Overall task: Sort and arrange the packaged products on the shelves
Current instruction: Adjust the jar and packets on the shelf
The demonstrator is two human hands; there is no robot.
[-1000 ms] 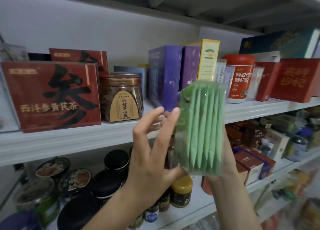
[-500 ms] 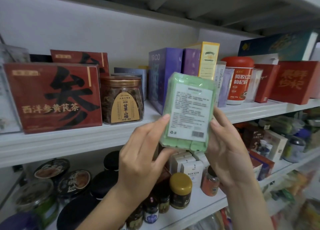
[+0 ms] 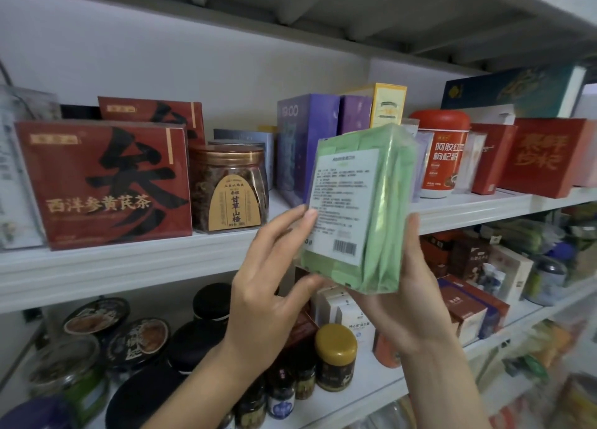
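A clear-wrapped pack of green sachets (image 3: 384, 208) with a white printed label and barcode is held upright in front of the upper shelf (image 3: 129, 260). My right hand (image 3: 410, 299) cradles the pack from below and behind, fingers curled up its right side. My left hand (image 3: 268, 286) touches the pack's left edge with its fingertips and its lower corner with the thumb. The label faces me and is turned slightly left.
On the upper shelf stand red tea boxes (image 3: 103, 183), a brown jar (image 3: 231, 189), purple boxes (image 3: 303, 147), a yellow box (image 3: 387, 105), an orange-lidded canister (image 3: 442, 157) and red boxes (image 3: 542, 157). The lower shelf holds dark-lidded jars (image 3: 210, 302), a gold-lidded jar (image 3: 336, 357) and small boxes (image 3: 468, 309).
The pack turned from edge-on to label side facing me, then tilted so its right side shows. It rose a little. Both hands shifted their hold around it.
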